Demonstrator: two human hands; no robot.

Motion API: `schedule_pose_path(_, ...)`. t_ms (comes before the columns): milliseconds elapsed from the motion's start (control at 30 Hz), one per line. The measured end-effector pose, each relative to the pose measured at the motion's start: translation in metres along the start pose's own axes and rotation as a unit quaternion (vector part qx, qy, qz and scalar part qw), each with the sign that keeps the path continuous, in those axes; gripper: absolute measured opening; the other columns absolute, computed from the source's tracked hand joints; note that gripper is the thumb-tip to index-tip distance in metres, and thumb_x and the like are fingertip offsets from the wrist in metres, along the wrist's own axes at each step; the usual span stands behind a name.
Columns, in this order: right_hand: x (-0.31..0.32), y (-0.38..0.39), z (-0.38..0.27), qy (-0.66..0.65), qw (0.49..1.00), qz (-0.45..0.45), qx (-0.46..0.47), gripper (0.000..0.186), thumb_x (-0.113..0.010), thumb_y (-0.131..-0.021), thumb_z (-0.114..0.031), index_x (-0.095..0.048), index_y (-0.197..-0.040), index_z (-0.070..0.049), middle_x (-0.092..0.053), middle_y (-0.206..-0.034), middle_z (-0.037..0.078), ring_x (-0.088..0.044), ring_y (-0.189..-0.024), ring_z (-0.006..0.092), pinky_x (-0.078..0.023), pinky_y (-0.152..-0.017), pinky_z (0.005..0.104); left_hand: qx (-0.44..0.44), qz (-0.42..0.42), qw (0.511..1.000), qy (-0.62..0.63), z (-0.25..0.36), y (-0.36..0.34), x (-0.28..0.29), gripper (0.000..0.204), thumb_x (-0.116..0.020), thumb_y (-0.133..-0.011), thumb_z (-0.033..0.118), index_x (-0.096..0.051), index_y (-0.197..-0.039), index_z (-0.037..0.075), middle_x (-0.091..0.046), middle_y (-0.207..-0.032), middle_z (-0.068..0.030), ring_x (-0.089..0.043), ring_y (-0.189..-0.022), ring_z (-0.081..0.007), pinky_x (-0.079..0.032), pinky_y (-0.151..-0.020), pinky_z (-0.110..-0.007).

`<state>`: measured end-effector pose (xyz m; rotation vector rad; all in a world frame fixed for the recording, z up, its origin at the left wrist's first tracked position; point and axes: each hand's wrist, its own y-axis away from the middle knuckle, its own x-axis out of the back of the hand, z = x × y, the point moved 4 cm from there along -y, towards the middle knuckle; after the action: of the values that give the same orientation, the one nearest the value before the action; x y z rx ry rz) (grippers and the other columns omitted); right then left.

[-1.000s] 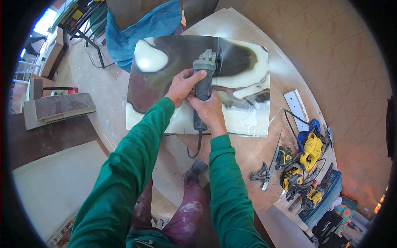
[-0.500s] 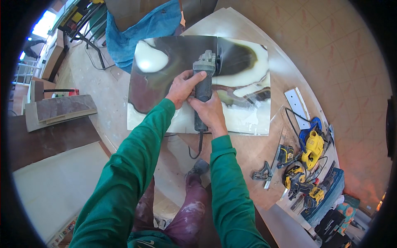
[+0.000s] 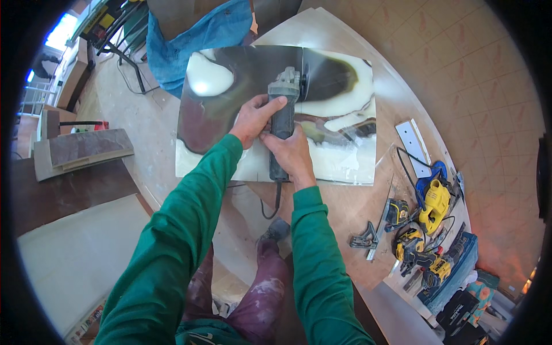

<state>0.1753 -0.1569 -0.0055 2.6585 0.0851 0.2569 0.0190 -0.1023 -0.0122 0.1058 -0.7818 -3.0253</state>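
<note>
Where the left of the frame begins, two stacked stone-look offcuts (image 3: pixel 86 150), brown-grey on top. Upper left of centre: one crumpled blue cloth (image 3: pixel 198 45). Centre: one glossy marbled panel (image 3: pixel 204 123), dark brown, olive and white, lying flat on the table (image 3: pixel 339 215). Over it, one left hand (image 3: pixel 251 122), green-sleeved, fingers closed around the upper barrel, thumb on top. One angle grinder (image 3: pixel 282 118), grey head, black body, centre of frame above the panel, power cord (image 3: pixel 278 198) trailing toward the lower edge. One right hand (image 3: pixel 294 156), fingers gripping the same body lower down. One thin disc (image 3: pixel 305 85), seen edge-on, right of the grinder's head. Lower right: one combination square (image 3: pixel 363 239). Right: one white perforated plate (image 3: pixel 409 141); beyond, one yellow power tool (image 3: pixel 435 207).
</note>
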Motion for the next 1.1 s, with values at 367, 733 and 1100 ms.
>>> schedule_pose_path(367, 0.001, 0.008, -0.003, 0.002, 1.000, 0.012, -0.009, 0.079, -0.099, -0.083, -0.045, -0.068, -0.132, 0.009, -0.082, -0.124, 0.029, -0.082, -0.116, 0.0399, -0.061, -0.102, 0.0461, -0.002, 0.000, 1.000, 0.001, -0.003, 0.002, 0.001, 0.094, -0.094, -0.094, 0.056, -0.064, -0.158, -0.006, -0.076, -0.134, -0.0137, -0.074, -0.112, -0.0195, -0.061, -0.095, -0.036)
schedule_pose_path(733, 0.002, 0.010, -0.001, -0.005, 1.000, 0.008, -0.008, 0.079, -0.099, -0.083, -0.044, -0.068, -0.132, 0.008, -0.082, -0.123, 0.027, -0.082, -0.116, 0.0389, -0.061, -0.102, 0.0455, -0.001, 0.004, 1.000, 0.005, -0.008, 0.002, 0.000, 0.098, -0.095, -0.093, 0.058, -0.063, -0.159, -0.006, -0.076, -0.132, -0.0139, -0.074, -0.111, -0.0197, -0.060, -0.095, -0.035)
schedule_pose_path(1100, 0.001, 0.012, 0.001, 0.006, 1.000, 0.013, 0.000, 0.076, -0.098, -0.084, -0.040, -0.067, -0.133, 0.009, -0.081, -0.122, 0.026, -0.081, -0.113, 0.0360, -0.062, -0.099, 0.0440, 0.007, 0.010, 1.000, -0.014, -0.003, 0.010, -0.001, 0.092, -0.092, -0.095, 0.057, -0.064, -0.158, -0.005, -0.076, -0.130, -0.0116, -0.073, -0.110, -0.0179, -0.059, -0.094, -0.035)
